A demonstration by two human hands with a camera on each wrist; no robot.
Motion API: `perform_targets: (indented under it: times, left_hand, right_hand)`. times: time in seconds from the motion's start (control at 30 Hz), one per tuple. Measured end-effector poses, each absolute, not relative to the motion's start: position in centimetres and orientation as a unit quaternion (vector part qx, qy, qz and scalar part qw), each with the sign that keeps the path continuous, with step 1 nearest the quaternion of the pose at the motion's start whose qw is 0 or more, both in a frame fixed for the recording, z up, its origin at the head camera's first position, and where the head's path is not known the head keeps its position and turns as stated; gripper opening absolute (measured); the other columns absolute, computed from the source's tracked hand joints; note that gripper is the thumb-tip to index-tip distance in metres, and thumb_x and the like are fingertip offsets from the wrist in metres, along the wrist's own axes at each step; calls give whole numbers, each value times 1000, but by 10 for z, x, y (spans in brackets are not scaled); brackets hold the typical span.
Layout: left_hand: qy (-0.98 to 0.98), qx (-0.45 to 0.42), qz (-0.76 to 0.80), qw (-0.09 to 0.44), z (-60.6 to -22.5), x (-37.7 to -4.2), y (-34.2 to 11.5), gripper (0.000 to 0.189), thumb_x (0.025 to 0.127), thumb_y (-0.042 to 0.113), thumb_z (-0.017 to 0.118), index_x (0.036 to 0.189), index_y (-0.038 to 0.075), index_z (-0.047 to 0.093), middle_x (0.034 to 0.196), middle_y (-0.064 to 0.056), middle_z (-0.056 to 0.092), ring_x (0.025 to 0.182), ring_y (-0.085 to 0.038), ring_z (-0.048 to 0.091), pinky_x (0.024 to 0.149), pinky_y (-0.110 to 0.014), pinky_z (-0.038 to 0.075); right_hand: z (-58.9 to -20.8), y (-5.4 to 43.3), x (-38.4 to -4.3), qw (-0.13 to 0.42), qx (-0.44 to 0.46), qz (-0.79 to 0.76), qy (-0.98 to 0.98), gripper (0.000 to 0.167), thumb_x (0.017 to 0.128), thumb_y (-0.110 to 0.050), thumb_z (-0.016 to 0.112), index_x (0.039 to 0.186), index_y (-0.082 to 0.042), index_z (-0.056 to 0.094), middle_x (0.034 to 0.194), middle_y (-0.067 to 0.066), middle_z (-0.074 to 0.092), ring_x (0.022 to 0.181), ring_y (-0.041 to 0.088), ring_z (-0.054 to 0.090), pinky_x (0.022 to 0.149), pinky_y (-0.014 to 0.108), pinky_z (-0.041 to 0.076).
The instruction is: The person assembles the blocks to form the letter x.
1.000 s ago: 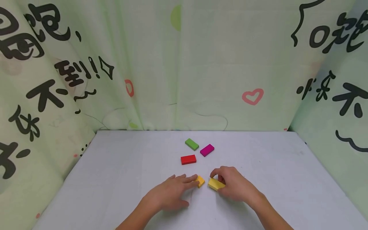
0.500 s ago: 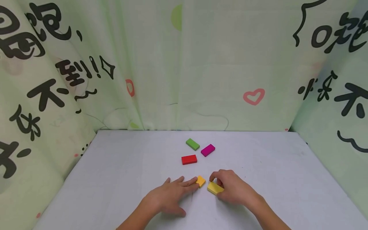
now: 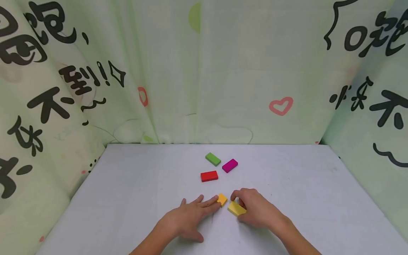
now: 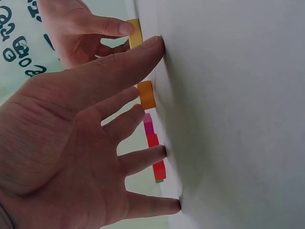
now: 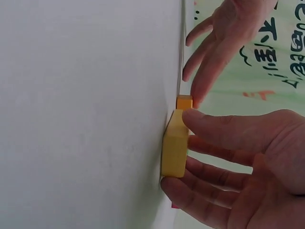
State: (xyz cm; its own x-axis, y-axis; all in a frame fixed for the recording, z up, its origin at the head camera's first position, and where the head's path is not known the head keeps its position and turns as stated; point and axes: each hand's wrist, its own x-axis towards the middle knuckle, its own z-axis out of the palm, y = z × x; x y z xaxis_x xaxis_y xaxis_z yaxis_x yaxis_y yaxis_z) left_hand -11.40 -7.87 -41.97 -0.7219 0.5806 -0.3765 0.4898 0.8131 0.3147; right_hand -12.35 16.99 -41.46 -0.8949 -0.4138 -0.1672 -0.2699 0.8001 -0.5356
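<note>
In the head view a yellow block (image 3: 236, 209) lies flat near the middle of the table, pinched between thumb and fingers of my right hand (image 3: 257, 209). Just left of it is a smaller-looking orange-yellow block (image 3: 222, 200). My left hand (image 3: 188, 219) spreads its straight fingers over the tabletop, and its fingertips touch the left side of that block. A narrow gap separates the two blocks. The right wrist view shows the thumb on one end of the yellow block (image 5: 174, 148) and a finger at the other end.
Beyond the hands lie a red block (image 3: 209, 176), a magenta block (image 3: 230, 165) and a green block (image 3: 213, 159). They rest on a white-covered table (image 3: 134, 184). A pale green printed curtain (image 3: 236, 71) stands along the back and both sides.
My right hand has drawn the yellow block slightly nearer and to the left. The left fingers have spread wider, with the thumb farther out; the orange-yellow block has hardly shifted.
</note>
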Motion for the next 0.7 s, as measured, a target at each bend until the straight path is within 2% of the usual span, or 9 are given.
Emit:
perform_targets:
  times: [0.17, 0.3, 0.47, 0.7]
  left_hand:
    - [924, 291, 97, 230, -420, -113, -79, 101, 80, 32, 90, 161, 47, 32, 169, 29, 19, 157, -29, 32, 113, -72, 37]
    - [923, 287, 100, 236, -420, -114, -78, 99, 80, 32, 91, 160, 48, 34, 169, 29, 20, 158, -29, 31, 113, -73, 37]
    - [923, 282, 103, 242, -419, -116, -78, 99, 80, 32, 91, 160, 48, 35, 169, 29, 20, 158, -29, 31, 113, -74, 36]
    - [920, 282, 104, 250, -419, -116, -78, 99, 80, 32, 91, 160, 49, 35, 169, 30, 18, 158, -30, 30, 113, -75, 35]
  right_hand:
    - [-406, 179, -122, 159, -220, -247, 930, 50, 76, 0, 84, 122, -13, 68, 99, -5, 64, 95, 17, 59, 82, 36, 55]
    - [-400, 187, -124, 171, -262, -246, 917, 47, 79, 3, 80, 120, -18, 70, 112, -9, 67, 103, 17, 64, 89, 39, 58]
    - [-401, 193, -130, 181, -301, -262, 899, 44, 82, 4, 78, 117, -24, 73, 117, -13, 67, 103, 12, 64, 90, 37, 59]
    - [-408, 194, -131, 194, -304, -283, 889, 42, 83, 9, 77, 112, -22, 76, 116, -12, 68, 96, 6, 67, 85, 29, 60]
